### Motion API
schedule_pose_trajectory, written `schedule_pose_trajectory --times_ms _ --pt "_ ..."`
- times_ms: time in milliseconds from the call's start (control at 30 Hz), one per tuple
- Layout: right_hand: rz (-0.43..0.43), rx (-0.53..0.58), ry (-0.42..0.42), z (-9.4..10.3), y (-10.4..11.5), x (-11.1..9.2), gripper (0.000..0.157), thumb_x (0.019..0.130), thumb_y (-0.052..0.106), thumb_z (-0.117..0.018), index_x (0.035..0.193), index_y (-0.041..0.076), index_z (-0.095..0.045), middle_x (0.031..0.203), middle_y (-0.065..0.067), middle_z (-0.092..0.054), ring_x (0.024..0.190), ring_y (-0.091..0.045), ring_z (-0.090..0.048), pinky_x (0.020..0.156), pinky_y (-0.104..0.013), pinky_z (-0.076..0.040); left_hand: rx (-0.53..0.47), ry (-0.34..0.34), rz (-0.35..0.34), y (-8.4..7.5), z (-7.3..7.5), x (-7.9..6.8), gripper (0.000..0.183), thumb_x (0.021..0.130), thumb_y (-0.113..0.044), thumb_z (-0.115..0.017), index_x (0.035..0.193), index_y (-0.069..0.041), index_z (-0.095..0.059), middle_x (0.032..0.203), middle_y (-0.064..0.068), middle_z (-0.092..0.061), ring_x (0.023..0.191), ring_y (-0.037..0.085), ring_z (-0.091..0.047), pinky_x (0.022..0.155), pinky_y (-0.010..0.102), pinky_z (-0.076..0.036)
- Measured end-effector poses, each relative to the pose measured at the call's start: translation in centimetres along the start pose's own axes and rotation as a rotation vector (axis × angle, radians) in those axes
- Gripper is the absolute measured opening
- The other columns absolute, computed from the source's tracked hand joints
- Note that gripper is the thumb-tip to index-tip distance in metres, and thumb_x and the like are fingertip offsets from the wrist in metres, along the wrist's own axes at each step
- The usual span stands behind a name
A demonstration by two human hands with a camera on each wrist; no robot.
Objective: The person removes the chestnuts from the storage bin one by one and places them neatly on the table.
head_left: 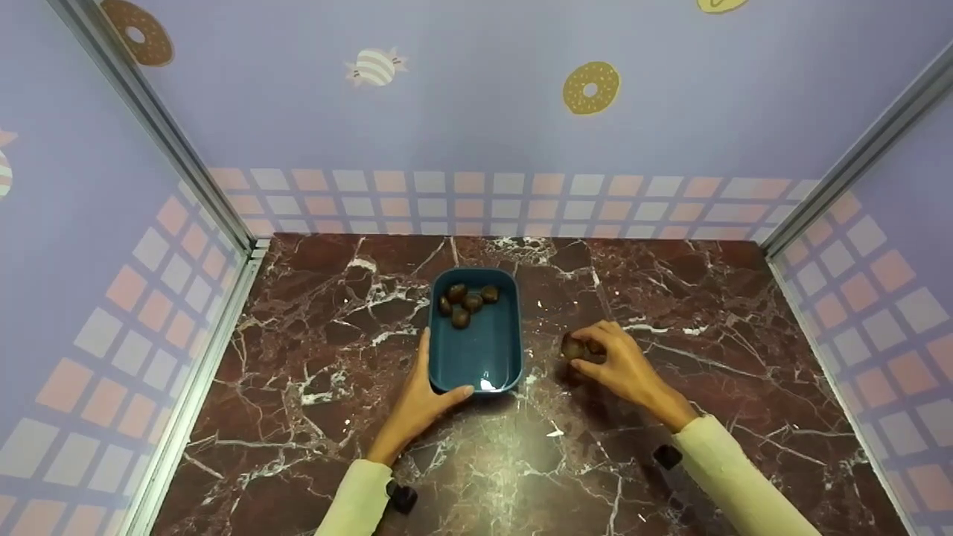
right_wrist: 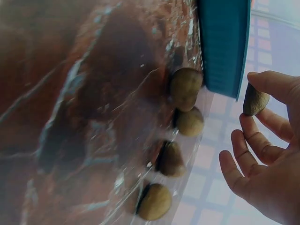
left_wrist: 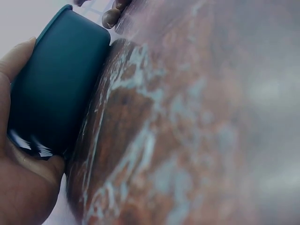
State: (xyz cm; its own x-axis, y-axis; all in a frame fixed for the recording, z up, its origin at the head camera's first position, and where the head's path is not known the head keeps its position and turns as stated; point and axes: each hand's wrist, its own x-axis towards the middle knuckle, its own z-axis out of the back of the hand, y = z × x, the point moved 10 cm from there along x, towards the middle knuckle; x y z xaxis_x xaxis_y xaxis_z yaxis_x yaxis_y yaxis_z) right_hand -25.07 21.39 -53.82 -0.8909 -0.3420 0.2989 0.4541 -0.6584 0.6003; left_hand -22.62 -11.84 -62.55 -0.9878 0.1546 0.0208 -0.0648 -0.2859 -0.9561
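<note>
Brown nut (right_wrist: 257,100) pinched in right hand (head_left: 618,365), left hand (head_left: 417,407) gripping blue tray (head_left: 475,353)

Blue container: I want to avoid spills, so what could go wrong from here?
The right hand pinches a brown piece at its fingertips, so it might slip. The rounded loose pieces on the table could roll if bumped. The left hand rests at one corner of the blue container, so a knock elsewhere could swing it, jostling the pieces inside.

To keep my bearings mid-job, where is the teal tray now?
In the head view, the teal tray sits mid-picture on the marbled tabletop, left of the right hand, with the left hand at its near-left corner.
</note>
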Motion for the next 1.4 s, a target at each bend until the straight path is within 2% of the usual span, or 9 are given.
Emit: schedule_pose_trajectory --times_ms 133,333,533,867,1167,1400 --pt "-0.011 0.019 -0.011 0.3 -0.9 -1.0 0.041 0.083 0.004 -0.096 0.121 0.002 -0.08 0.112 -0.007 -0.074 0.104 -0.028 -0.067 0.094 -0.048 -0.058 0.011 -0.003 -0.009 -0.1 0.0 0.1 0.133 0.087 -0.041 -0.096 0.179 -0.013 -0.005 0.184 0.017 -0.011 0.168 0.04 -0.016 0.131 0.065 -0.02" --pt "-0.042 0.027 -0.025 0.6 -2.2 -2.4 0.041 0.082 0.002 -0.096 0.12 -0.001 -0.079 0.118 -0.012 -0.075 0.11 -0.032 -0.07 0.101 -0.054 -0.057 0.008 -0.004 -0.018 -0.1 0.0 0.1 0.133 0.087 -0.04 -0.096 0.179 -0.011 -0.005 0.183 0.02 -0.014 0.167 0.041 -0.018 0.132 0.063 -0.02" --pt "-0.084 0.016 -0.025 0.7 -3.5 -3.4 0.042 0.081 0.0 -0.095 0.12 -0.001 -0.079 0.111 -0.011 -0.074 0.106 -0.031 -0.069 0.097 -0.051 -0.057 -0.009 0.004 -0.019 -0.2 -0.1 0.2 0.133 0.087 -0.039 -0.096 0.178 -0.011 -0.003 0.183 0.02 -0.01 0.168 0.04 -0.015 0.132 0.063 -0.017" --pt "-0.13 -0.018 -0.022 0.0 -5.4 -4.7 0.039 0.081 -0.001 -0.095 0.117 0.002 -0.08 0.111 -0.009 -0.075 0.104 -0.031 -0.07 0.096 -0.053 -0.057 -0.005 0.004 -0.019 -0.2 -0.1 0.0 0.133 0.087 -0.039 -0.096 0.179 -0.011 -0.003 0.183 0.019 -0.009 0.168 0.04 -0.014 0.132 0.063 -0.018" --pt "-0.065 -0.022 -0.054 -0.2 -5.9 -5.3 0.04 0.079 0.002 -0.093 0.116 0.0 -0.08 0.105 -0.008 -0.073 0.093 -0.023 -0.066 0.082 -0.046 -0.056 0.005 0.006 -0.014 -0.1 -0.1 0.0 0.132 0.088 -0.041 -0.095 0.179 -0.014 -0.003 0.183 0.018 -0.01 0.168 0.041 -0.014 0.131 0.067 -0.019" --pt "-0.15 -0.03 0.004 -0.7 -6.8 -5.3 0.041 0.082 0.002 -0.094 0.12 0.002 -0.08 0.111 -0.009 -0.074 0.1 -0.028 -0.068 0.091 -0.053 -0.057 0.019 0.0 -0.015 -0.1 -0.1 0.1 0.132 0.088 -0.041 -0.095 0.179 -0.013 -0.004 0.183 0.019 -0.01 0.168 0.041 -0.013 0.131 0.066 -0.019"
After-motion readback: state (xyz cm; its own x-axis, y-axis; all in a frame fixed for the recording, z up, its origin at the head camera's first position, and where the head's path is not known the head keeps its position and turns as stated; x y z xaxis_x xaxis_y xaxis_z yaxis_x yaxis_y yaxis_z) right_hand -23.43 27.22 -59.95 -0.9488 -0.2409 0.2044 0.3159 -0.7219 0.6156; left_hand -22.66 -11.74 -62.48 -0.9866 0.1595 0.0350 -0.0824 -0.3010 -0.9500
